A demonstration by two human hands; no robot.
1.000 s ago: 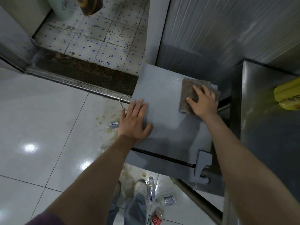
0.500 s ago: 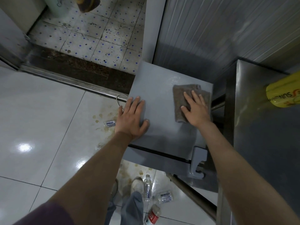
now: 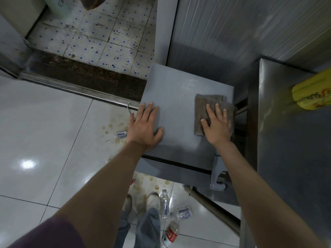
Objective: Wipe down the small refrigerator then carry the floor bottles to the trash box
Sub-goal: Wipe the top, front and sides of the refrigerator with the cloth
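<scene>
The white tiled floor (image 3: pixel 44 131) is being seen spreading wide to the left of the small grey refrigerator (image 3: pixel 179 97), with open room there and brownish stains close to the refrigerator's left edge. A steel counter (image 3: pixel 286 158) is being seen standing just beside the refrigerator's right side, with only a narrow dark gap between them; a yellow roll (image 3: pixel 311 93) is lying on it. Behind the refrigerator a ribbed metal wall is closing off the space.

The refrigerator's flat top is being pressed at its left edge by the left hand (image 3: pixel 145 127), fingers straight and spread, thumb resting on the top. A brown cloth (image 3: pixel 211 108) is being held flat near the top's right edge under the right hand (image 3: pixel 217 126), fingers straight and slightly apart, pointing away from the person.

In front of the refrigerator, by the person's shoes (image 3: pixel 153 201), a clear water bottle (image 3: pixel 164 203) is lying with its long axis pointing toward the refrigerator; a crushed bottle (image 3: pixel 182 213) is lying just beside it, and a red-labelled bottle (image 3: pixel 172 233) nearer the person. Another crushed bottle (image 3: pixel 120 135) is lying left of the refrigerator.
</scene>
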